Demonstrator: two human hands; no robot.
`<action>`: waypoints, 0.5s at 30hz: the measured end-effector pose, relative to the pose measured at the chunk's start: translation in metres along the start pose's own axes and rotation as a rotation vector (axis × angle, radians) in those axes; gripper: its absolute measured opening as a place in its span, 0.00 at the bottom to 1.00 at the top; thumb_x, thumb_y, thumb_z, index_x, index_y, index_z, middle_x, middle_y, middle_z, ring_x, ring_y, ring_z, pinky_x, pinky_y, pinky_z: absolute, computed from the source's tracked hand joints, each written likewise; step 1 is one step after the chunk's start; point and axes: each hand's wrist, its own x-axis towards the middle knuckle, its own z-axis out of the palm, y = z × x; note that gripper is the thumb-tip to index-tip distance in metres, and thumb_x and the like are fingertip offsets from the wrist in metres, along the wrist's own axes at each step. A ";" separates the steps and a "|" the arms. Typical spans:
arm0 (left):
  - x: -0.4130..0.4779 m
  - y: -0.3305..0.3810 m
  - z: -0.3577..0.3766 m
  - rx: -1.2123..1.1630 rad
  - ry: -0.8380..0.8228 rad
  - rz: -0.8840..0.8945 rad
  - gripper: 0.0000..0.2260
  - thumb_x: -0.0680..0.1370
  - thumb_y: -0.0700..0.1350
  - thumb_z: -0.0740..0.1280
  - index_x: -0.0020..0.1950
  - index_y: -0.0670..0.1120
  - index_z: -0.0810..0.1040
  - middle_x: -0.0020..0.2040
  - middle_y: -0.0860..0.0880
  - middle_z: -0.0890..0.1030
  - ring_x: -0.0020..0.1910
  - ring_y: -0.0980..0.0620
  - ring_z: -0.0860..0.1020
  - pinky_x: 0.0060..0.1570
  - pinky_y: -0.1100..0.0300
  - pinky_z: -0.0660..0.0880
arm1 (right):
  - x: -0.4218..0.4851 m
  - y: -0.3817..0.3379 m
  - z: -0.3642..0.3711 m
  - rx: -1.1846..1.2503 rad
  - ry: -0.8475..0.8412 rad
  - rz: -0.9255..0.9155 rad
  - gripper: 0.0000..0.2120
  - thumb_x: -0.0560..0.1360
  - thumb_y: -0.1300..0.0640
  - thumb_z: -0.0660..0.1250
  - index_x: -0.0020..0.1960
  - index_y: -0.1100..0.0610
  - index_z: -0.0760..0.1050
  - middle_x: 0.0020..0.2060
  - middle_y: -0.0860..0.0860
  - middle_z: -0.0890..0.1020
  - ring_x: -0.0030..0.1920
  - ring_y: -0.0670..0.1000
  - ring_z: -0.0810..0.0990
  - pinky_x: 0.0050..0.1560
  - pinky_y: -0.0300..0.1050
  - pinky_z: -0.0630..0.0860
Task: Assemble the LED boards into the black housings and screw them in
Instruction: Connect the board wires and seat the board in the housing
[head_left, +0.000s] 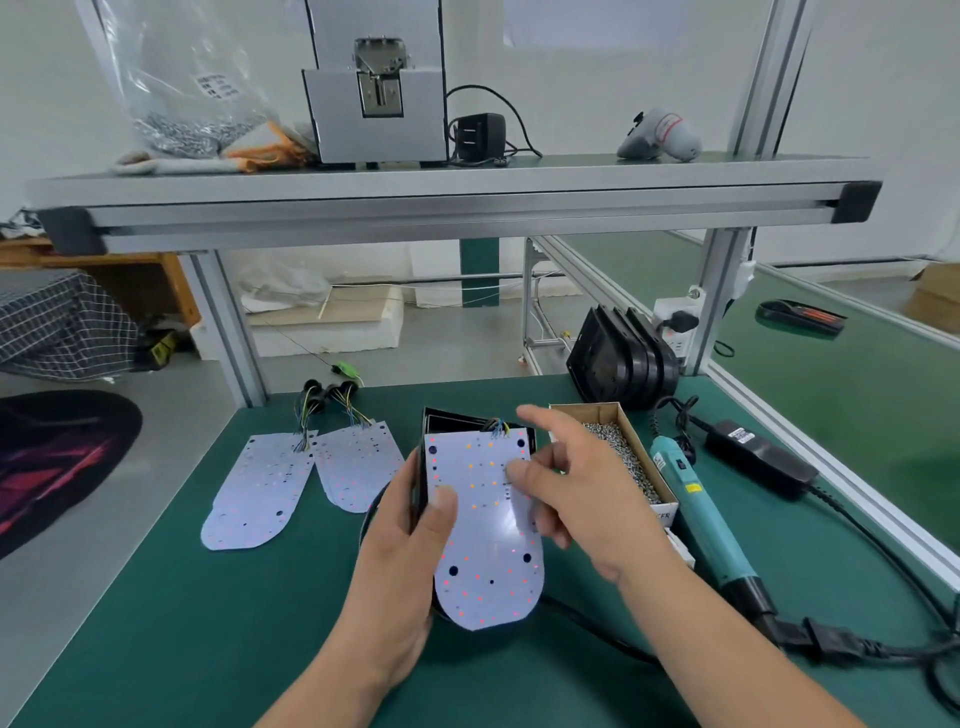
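The left hand (400, 561) grips the housing (457, 420) from its left side, thumb pressing the board (483, 545) flat into it, apparently to steady seating. The right hand (582, 499) hovers over the board, fingers loosely spread, holding nothing. Screwdriver (706, 519) and screw box (613, 415) lie just right, within reach. Spare boards (260, 488) lie to the left, and stacked housings (618, 358) stand behind.

Bright even indoor light, faint soft shadows, glare patch on LED board (483, 535), wide-angle bowing at edges
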 end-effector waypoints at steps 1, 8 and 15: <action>0.001 -0.003 0.000 -0.018 -0.004 -0.007 0.18 0.81 0.53 0.69 0.72 0.59 0.78 0.70 0.47 0.82 0.69 0.41 0.80 0.66 0.39 0.78 | 0.000 0.002 0.001 -0.007 0.014 -0.009 0.24 0.80 0.63 0.71 0.68 0.39 0.75 0.34 0.50 0.77 0.26 0.54 0.76 0.22 0.42 0.67; 0.002 -0.014 0.001 -0.045 0.054 0.004 0.23 0.78 0.45 0.71 0.72 0.60 0.78 0.69 0.50 0.83 0.69 0.45 0.81 0.70 0.40 0.74 | 0.002 0.008 0.001 -0.327 0.177 -0.155 0.18 0.79 0.53 0.72 0.62 0.33 0.78 0.35 0.47 0.80 0.34 0.48 0.82 0.38 0.44 0.76; 0.000 -0.013 -0.005 -0.098 0.083 -0.032 0.24 0.77 0.42 0.70 0.72 0.59 0.78 0.69 0.48 0.83 0.68 0.42 0.82 0.72 0.35 0.73 | -0.002 0.002 0.000 -0.891 0.079 -0.388 0.27 0.81 0.47 0.71 0.78 0.51 0.72 0.66 0.47 0.72 0.66 0.46 0.70 0.69 0.45 0.70</action>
